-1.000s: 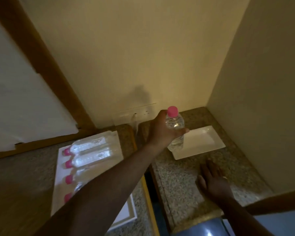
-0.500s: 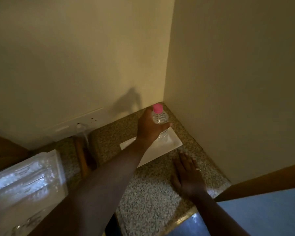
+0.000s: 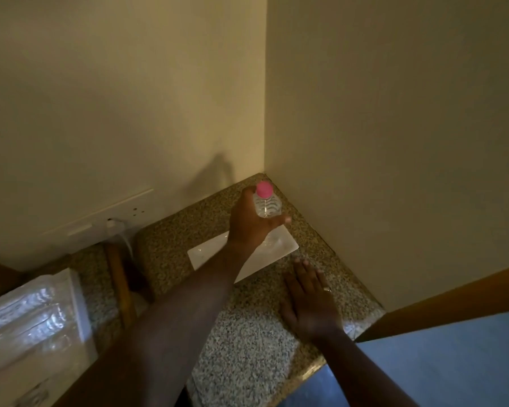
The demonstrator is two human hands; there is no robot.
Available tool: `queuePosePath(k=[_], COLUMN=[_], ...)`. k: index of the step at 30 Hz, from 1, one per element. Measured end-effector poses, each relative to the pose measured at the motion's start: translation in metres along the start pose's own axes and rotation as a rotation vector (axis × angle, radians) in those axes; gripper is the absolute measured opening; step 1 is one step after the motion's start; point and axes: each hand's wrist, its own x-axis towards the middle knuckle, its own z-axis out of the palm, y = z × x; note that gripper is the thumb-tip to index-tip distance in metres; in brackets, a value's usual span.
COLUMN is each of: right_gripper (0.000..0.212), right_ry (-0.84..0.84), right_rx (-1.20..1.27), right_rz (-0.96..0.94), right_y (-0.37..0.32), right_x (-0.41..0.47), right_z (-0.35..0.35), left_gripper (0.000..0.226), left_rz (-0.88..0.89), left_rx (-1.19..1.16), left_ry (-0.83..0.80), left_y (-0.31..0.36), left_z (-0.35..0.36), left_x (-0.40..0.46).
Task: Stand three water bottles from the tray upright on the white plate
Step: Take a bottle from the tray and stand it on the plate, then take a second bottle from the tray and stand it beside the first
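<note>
Head view shows your left hand [image 3: 249, 221] wrapped around a clear plastic water bottle with a pink cap [image 3: 266, 202], fingers and thumb closed on its body just below the shoulder. You hold the bottle upright, cap up, over the far right part of a white rectangular plate [image 3: 206, 254] that lies beneath your left wrist; whether the bottle's base touches the plate you cannot tell, since your hand hides it. Your right hand [image 3: 309, 301] lies flat on the speckled granite counter [image 3: 247, 342], palm down, fingers spread and holding nothing, just nearer to you than the plate's right end. A ring [image 3: 326, 288] sits on one of its fingers. Far off to the left of your left forearm, a white tray [image 3: 80, 301] carries more clear bottles lying on their sides [image 3: 27, 318], blurred and bright. Beyond your left hand, the counter runs into a corner of cream walls [image 3: 394, 142]. On the wall left of that hand sits a white socket plate [image 3: 100, 218] with a plug in it.
</note>
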Motion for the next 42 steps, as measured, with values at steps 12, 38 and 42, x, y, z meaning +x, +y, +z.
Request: queuePosePath(k=[12, 38, 42], right_gripper=[0.072, 0.057, 0.058], right_ry=[-0.008, -0.018, -0.014], right_rx=[0.022, 0.03, 0.017], right_rz=[0.116, -0.105, -0.112], right_y=[-0.004, -0.186, -0.189], right_x=[-0.005, -0.042, -0.044], right_z=[0.01, 0.039, 0.037], left_gripper=[0.111, 0.082, 0.081], left_rz=[-0.142, -0.214, -0.37], left_rx=[0.147, 0.905, 0.721], left_ry=[-0.067, 0.111, 0.049], left_y=[-0.027, -0.171, -0.184], left_z=[-0.065, -0.358, -0.36], left_x=[-0.051, -0.315, -0.319])
